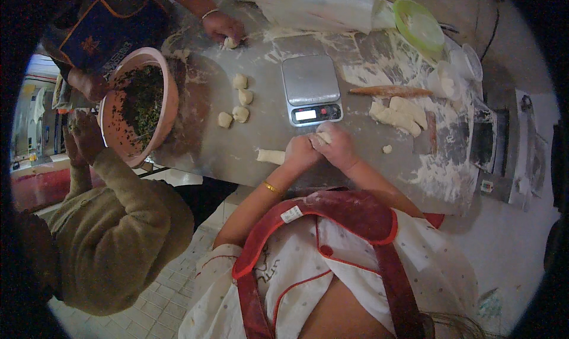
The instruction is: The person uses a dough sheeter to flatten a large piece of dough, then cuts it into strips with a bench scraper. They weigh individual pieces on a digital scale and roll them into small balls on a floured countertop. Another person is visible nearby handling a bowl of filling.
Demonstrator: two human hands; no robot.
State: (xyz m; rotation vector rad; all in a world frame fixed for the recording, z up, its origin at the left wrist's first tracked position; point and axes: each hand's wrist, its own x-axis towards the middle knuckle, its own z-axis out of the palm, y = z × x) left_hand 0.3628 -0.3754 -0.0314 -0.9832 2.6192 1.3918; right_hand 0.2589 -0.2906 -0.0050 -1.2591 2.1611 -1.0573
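Observation:
My left hand (303, 151) and my right hand (337, 144) meet in front of the digital kitchen scale (310, 81), closed around a piece of dough (324, 137) that shows between the fingers. A short roll of dough (270, 156) lies on the table just left of my left hand, partly hidden by it. Several small dough balls (240, 114) sit left of the scale. On the right are thick pieces of dough (395, 116), a wooden rolling pin (390, 91), a dough scraper (431, 132) and a small dough bit (387, 149).
A pink basin (171, 94) of chopped greens stands at the left, beside a person in a brown sweater. Another person's hand (222, 28) holds dough at the upper left. A green bowl (418, 28) and plastic containers (444, 81) stand at the floury right end.

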